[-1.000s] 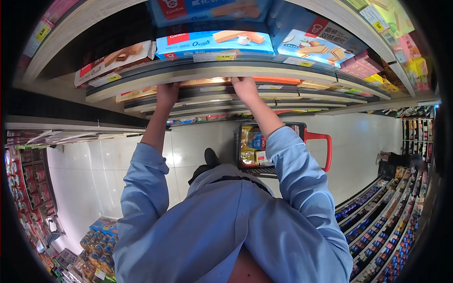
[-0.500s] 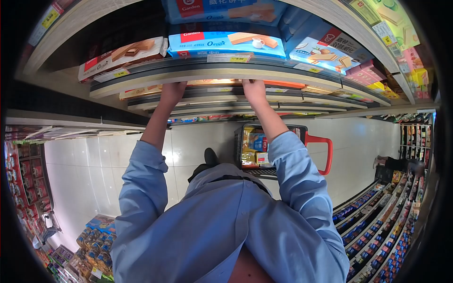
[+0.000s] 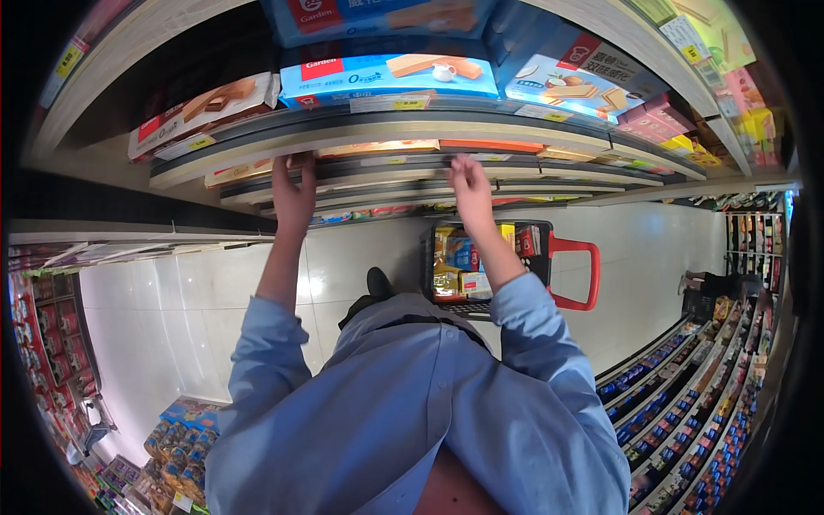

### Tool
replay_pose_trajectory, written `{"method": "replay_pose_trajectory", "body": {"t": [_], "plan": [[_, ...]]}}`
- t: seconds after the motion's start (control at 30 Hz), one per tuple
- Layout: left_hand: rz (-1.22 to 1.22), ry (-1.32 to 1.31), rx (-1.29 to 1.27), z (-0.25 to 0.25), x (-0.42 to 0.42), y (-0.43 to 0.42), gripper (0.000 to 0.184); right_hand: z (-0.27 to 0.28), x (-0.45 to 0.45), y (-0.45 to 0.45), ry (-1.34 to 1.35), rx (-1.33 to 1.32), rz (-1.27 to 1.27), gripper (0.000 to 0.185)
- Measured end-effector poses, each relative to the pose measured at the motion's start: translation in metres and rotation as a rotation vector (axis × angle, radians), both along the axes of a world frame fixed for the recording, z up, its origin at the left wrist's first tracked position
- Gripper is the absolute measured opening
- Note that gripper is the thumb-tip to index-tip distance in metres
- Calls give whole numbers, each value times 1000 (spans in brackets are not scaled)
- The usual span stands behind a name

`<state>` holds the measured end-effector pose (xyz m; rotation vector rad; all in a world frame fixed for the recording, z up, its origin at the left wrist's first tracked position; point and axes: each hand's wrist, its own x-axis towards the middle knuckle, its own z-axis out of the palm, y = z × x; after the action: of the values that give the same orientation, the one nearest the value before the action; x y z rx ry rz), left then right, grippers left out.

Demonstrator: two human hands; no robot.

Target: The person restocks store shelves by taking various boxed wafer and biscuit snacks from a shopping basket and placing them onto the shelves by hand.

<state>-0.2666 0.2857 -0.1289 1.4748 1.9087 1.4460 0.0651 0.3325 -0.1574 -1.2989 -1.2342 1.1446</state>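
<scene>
My left hand (image 3: 294, 190) reaches to the front of a lower shelf, under the overhanging shelf board (image 3: 378, 129). Its thumb and fingers are apart, with the fingertips in shadow, and no item shows in it. Beside the price strip of the lower shelf, my right hand (image 3: 470, 182) hangs with loosely bent, slightly blurred fingers and nothing visible in them. Between the hands lies a row of yellow-orange packs (image 3: 378, 148), partly hidden by the board. An orange pack (image 3: 491, 146) sits just above my right hand.
On the shelf above are a blue wafer pack (image 3: 390, 75), a brown-and-white wafer pack (image 3: 206, 112) and a blue-white wafer box (image 3: 571, 86). A black shopping basket with a red handle (image 3: 592, 275) stands on the floor, holding several packs. Another person (image 3: 721, 285) is far right.
My right hand has drawn back from under the shelf board, and its fingers now show. My left hand has moved slightly left and lower, thumb spread. The view has shifted slightly.
</scene>
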Motion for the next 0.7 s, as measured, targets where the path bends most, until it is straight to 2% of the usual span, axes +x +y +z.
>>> {"method": "replay_pose_trajectory", "body": {"t": [0.03,0.1,0.13,0.2,0.23,0.3,0.37,0.4,0.47,0.5,0.53,0.6,0.67,0.7], "plan": [[45,114,106,-3,7,-17,51,-3,12,-22,37,-72,34,24],[-50,-8,7,-37,22,-60,55,-32,45,-70,10,-179,112,22],[-134,-115,-155,-50,31,-84,56,-69,70,-95,-52,-214,156,22],[-203,-123,-457,-92,45,-131,58,-141,130,-154,-204,-330,198,24],[-250,-129,-520,-126,49,-158,58,-139,151,-181,-252,-511,167,29],[-282,-156,-890,-175,49,-210,61,-137,197,-224,-423,-788,152,41],[-445,-4,-1154,-242,28,-273,65,-143,249,-266,-628,-965,212,51],[-539,169,-1256,-288,9,-310,68,-173,285,-292,-769,-896,278,51],[-595,174,-1615,-258,-1,-331,66,-145,312,-309,-847,-1048,250,55],[-526,113,-1605,-242,-3,-341,66,-143,328,-317,-891,-1042,243,55],[-532,284,-1654,-264,-3,-343,63,-154,346,-326,-840,-1040,194,54],[-436,259,-1355,-281,-3,-348,54,-173,373,-331,-763,-947,156,48],[-229,16,-1294,-301,10,-333,47,-166,383,-320,-705,-944,196,48],[-177,-26,-1244,-298,28,-320,47,-163,383,-308,-679,-960,236,50]]}}
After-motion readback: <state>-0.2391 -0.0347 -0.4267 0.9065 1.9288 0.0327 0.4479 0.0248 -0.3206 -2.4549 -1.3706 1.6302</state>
